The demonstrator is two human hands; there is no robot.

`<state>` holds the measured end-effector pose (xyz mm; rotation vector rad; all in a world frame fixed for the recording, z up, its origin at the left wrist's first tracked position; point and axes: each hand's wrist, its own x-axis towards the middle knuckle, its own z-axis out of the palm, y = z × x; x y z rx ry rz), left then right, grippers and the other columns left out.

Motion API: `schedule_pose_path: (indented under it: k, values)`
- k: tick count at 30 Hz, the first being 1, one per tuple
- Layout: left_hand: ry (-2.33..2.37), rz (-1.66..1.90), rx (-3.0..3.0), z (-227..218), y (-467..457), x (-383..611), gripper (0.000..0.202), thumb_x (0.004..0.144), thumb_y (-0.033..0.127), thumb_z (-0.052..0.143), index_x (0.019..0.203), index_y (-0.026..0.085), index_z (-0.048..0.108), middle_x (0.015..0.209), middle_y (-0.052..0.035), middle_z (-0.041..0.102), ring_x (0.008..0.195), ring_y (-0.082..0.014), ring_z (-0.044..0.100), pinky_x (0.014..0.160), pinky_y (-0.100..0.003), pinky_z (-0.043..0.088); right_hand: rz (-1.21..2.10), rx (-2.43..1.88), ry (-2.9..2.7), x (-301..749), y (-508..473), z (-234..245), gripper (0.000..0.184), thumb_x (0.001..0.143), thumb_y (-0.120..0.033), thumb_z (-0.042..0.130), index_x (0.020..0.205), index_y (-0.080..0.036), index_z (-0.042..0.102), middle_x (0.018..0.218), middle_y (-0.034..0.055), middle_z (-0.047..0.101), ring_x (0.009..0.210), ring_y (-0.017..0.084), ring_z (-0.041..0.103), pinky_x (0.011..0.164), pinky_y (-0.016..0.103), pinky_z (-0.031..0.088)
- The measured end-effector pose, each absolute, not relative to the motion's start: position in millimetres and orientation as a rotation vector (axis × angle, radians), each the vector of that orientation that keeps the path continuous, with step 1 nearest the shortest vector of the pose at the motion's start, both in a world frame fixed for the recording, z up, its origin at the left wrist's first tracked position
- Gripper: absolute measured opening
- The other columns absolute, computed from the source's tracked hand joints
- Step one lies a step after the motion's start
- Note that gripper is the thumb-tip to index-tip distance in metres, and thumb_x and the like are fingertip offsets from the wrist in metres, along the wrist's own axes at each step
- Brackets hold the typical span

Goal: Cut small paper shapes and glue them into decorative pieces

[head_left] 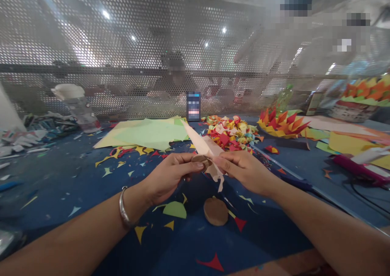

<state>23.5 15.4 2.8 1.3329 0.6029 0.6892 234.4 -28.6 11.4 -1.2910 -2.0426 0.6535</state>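
Note:
My left hand [172, 172] is closed, with thumb and fingers pinching a small round of brown cardboard [201, 160]. My right hand [243, 168] pinches a pale peach sheet of paper [199, 140] right beside it, and the two pieces meet between my fingertips. A ragged strip of the paper hangs below my hands. Whether my right fingers also hold a tool cannot be made out. On the table under my hands lie another brown cardboard disc [215, 212] and a green paper half-round [175, 209].
Green and yellow sheets [143, 132] lie behind my hands, beside a heap of cut paper pieces [233, 132]. A phone [193, 106] stands against the perforated screen. A paper flower [283, 123], a magenta glue gun [359, 170] and a plastic bottle [79, 109] stand or lie around.

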Motion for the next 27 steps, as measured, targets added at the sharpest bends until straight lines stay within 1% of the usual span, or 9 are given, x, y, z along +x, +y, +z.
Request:
schedule_pose_path:
  k: [7, 14, 21, 25, 27]
  values:
    - [0.574, 0.664, 1.332, 5.2, 13.4, 22.9, 0.011, 0.082, 0.015, 0.066, 0.076, 0.015, 0.075, 0.071, 0.0003, 0.064, 0.061, -0.0068, 0.043, 0.059, -0.021, 0.031, 0.648, -1.262, -2.071, 233.6, -27.9, 10.7, 0.050, 0.098, -0.053, 0.040, 0.063, -0.018, 0.043, 0.057, -0.0055, 0.033, 0.052, 0.008, 0.032, 0.050, 0.025, 0.023]
    - [0.575, 0.629, 1.328, 7.1, 14.6, 22.7, 0.009, 0.079, 0.013, 0.067, 0.076, 0.015, 0.075, 0.074, -0.0009, 0.067, 0.068, -0.0079, 0.051, 0.064, -0.020, 0.035, 0.606, -1.299, -2.108, 233.9, -28.2, 11.1, 0.050, 0.098, -0.053, 0.039, 0.063, -0.018, 0.041, 0.058, -0.0051, 0.032, 0.054, 0.009, 0.033, 0.052, 0.025, 0.024]
    - [0.559, 0.590, 1.407, 4.8, 18.0, 19.8, 0.013, 0.079, 0.014, 0.064, 0.082, 0.015, 0.077, 0.082, -0.0035, 0.069, 0.077, -0.0107, 0.054, 0.070, -0.021, 0.037, 0.575, -1.329, -2.156, 234.2, -30.3, 13.0, 0.049, 0.098, -0.053, 0.038, 0.063, -0.018, 0.044, 0.059, -0.0043, 0.034, 0.056, 0.010, 0.036, 0.053, 0.026, 0.025]
    - [0.540, 0.570, 1.471, 2.8, 19.9, 18.4, 0.017, 0.080, 0.016, 0.063, 0.089, 0.017, 0.078, 0.088, -0.0048, 0.071, 0.082, -0.0136, 0.057, 0.075, -0.024, 0.039, 0.550, -1.341, -2.172, 234.7, -31.4, 13.0, 0.047, 0.097, -0.051, 0.041, 0.064, -0.018, 0.044, 0.060, -0.0042, 0.035, 0.056, 0.010, 0.037, 0.053, 0.026, 0.025]
    - [0.537, 0.569, 1.515, 2.2, 20.6, 18.1, 0.018, 0.080, 0.017, 0.063, 0.090, 0.018, 0.078, 0.090, -0.0055, 0.071, 0.083, -0.0151, 0.057, 0.077, -0.026, 0.041, 0.543, -1.342, -2.187, 234.8, -31.3, 12.7, 0.046, 0.097, -0.050, 0.041, 0.065, -0.018, 0.047, 0.060, -0.0040, 0.037, 0.056, 0.010, 0.038, 0.053, 0.026, 0.025]
